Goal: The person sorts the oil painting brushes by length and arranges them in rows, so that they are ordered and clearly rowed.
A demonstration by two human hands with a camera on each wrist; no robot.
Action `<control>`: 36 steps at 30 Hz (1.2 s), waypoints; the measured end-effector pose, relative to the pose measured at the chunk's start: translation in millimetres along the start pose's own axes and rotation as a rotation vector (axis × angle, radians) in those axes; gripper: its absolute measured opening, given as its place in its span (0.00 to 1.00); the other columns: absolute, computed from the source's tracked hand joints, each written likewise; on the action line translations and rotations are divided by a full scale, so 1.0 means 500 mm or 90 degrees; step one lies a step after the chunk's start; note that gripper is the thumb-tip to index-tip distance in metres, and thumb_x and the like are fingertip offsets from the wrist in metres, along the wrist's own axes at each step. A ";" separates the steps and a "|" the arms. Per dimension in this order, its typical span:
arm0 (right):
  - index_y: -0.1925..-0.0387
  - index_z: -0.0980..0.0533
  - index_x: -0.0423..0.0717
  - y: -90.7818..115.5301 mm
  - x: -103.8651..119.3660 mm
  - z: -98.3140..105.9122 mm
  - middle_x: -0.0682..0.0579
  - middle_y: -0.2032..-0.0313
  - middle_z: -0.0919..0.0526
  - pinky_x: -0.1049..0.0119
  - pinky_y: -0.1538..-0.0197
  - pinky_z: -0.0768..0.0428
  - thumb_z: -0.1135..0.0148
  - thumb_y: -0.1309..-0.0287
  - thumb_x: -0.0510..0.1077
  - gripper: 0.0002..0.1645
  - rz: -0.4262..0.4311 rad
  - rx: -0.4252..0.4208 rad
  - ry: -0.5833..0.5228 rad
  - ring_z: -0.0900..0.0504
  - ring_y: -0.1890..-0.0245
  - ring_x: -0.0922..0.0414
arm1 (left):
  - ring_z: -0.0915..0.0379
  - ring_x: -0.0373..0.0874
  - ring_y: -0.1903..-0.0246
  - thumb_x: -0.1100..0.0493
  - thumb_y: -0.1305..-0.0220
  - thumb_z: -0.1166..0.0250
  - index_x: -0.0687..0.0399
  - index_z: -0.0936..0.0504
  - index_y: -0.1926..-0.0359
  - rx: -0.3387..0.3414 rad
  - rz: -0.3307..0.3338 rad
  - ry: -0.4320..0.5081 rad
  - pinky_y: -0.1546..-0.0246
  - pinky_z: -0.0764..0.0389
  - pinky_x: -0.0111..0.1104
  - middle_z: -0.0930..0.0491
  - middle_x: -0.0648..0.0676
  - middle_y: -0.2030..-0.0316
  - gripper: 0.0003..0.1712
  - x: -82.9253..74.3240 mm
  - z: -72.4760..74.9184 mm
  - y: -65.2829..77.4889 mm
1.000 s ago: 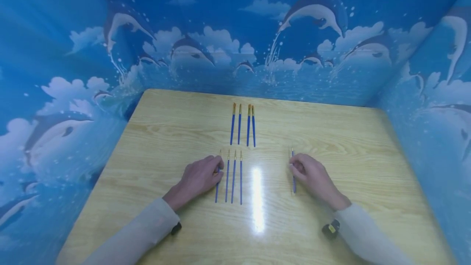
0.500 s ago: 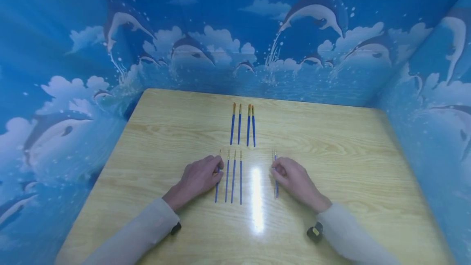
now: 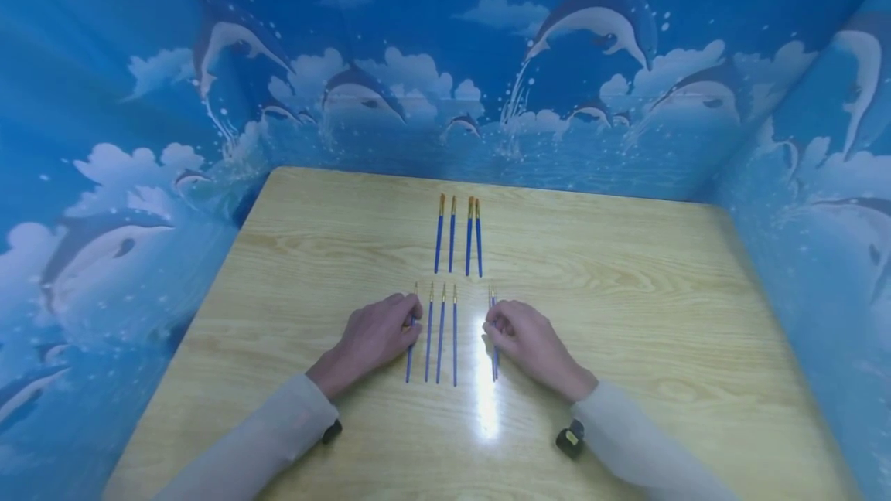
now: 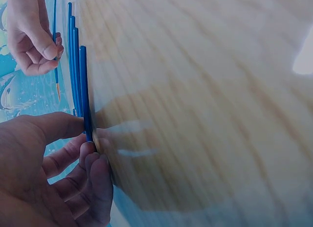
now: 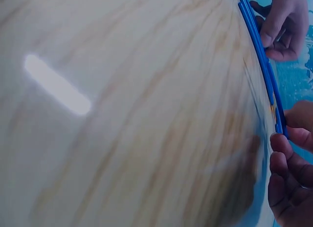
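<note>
My left hand (image 3: 379, 335) pinches a thin blue paintbrush (image 3: 409, 362), the leftmost of the near row, with its bristles pointing away from me. Beside it lie three more thin paintbrushes (image 3: 442, 339), parallel and apart. To their right, my right hand (image 3: 534, 345) holds another thin paintbrush (image 3: 495, 367) upright in line with the row; in the left wrist view this paintbrush (image 4: 55, 21) is seen raised between thumb and fingers. Thumb and forefinger of the left hand (image 4: 54, 158) meet on the blue handle (image 4: 84, 90) in that view. My right fingers hide part of their brush.
Several thicker blue paintbrushes (image 3: 452, 242) with brown bristles lie in a farther row on the wooden table (image 3: 626, 253). Blue dolphin-print cloth (image 3: 418, 99) walls the table at the back and sides. A bright light reflection (image 3: 487, 408) shows on the tabletop.
My right hand has moved left with its paintbrush, from the right part of the table to near the row. My left hand and the lying brushes have stayed in place.
</note>
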State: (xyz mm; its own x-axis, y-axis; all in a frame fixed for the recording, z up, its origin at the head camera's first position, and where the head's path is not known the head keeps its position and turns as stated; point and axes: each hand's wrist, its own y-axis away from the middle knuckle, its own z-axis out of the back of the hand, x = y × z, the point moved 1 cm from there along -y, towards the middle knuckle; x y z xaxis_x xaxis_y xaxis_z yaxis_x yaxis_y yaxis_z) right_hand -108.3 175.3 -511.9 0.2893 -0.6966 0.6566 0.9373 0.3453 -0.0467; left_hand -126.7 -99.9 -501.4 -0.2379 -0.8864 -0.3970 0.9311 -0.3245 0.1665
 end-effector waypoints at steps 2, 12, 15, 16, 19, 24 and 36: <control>0.55 0.16 0.50 -0.003 0.006 -0.005 0.59 0.62 0.13 0.66 0.52 0.13 0.29 0.29 0.43 0.05 0.006 -0.001 0.000 0.16 0.60 0.63 | 0.25 0.38 0.68 0.53 0.28 0.30 0.44 0.16 0.49 0.001 0.001 0.000 0.66 0.22 0.33 0.19 0.44 0.62 0.09 0.001 0.000 0.000; 0.56 0.15 0.50 -0.014 0.033 -0.032 0.62 0.64 0.14 0.65 0.52 0.17 0.30 0.28 0.46 0.05 0.019 0.016 0.030 0.20 0.62 0.64 | 0.25 0.38 0.68 0.54 0.28 0.29 0.45 0.16 0.50 0.001 -0.004 0.005 0.66 0.21 0.33 0.19 0.44 0.62 0.09 0.002 0.002 0.000; 0.56 0.15 0.51 -0.017 0.041 -0.037 0.62 0.64 0.15 0.65 0.52 0.18 0.30 0.28 0.47 0.05 0.008 0.024 0.027 0.20 0.62 0.64 | 0.26 0.38 0.68 0.54 0.28 0.29 0.45 0.16 0.50 0.005 -0.001 0.006 0.66 0.22 0.33 0.19 0.44 0.63 0.09 0.001 0.002 -0.001; 0.56 0.15 0.51 -0.018 0.044 -0.039 0.62 0.64 0.15 0.65 0.52 0.18 0.30 0.28 0.47 0.05 0.006 0.025 0.026 0.20 0.62 0.64 | 0.26 0.38 0.68 0.54 0.28 0.29 0.44 0.16 0.50 0.007 0.001 0.006 0.66 0.22 0.33 0.19 0.44 0.63 0.09 0.001 0.001 -0.001; 0.55 0.15 0.52 -0.021 0.050 -0.043 0.61 0.64 0.14 0.64 0.52 0.17 0.29 0.29 0.46 0.05 0.008 0.024 0.033 0.20 0.62 0.64 | 0.26 0.38 0.68 0.53 0.28 0.29 0.44 0.16 0.50 0.012 0.008 0.006 0.67 0.23 0.33 0.20 0.44 0.63 0.09 0.001 0.001 -0.002; 0.55 0.15 0.52 -0.024 0.055 -0.049 0.60 0.65 0.14 0.66 0.55 0.19 0.29 0.29 0.46 0.05 0.025 0.016 0.068 0.21 0.64 0.64 | 0.26 0.38 0.68 0.54 0.28 0.29 0.44 0.16 0.50 0.009 0.001 0.007 0.66 0.22 0.33 0.19 0.44 0.63 0.09 0.003 0.001 -0.002; 0.54 0.15 0.52 -0.024 0.056 -0.061 0.59 0.64 0.16 0.60 0.52 0.19 0.30 0.29 0.47 0.06 0.050 0.005 0.115 0.22 0.63 0.60 | 0.26 0.37 0.68 0.54 0.28 0.29 0.44 0.16 0.49 0.006 -0.008 0.005 0.66 0.22 0.33 0.19 0.44 0.63 0.10 0.007 0.000 -0.001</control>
State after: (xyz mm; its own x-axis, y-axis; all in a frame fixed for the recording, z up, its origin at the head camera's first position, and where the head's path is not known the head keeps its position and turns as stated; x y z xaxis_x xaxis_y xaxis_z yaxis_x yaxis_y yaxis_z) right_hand -105.7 132.2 -515.9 0.3919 -0.7688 0.5054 0.9094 0.4068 -0.0864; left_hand -128.1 -103.0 -502.8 -0.2479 -0.8795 -0.4062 0.9255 -0.3389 0.1690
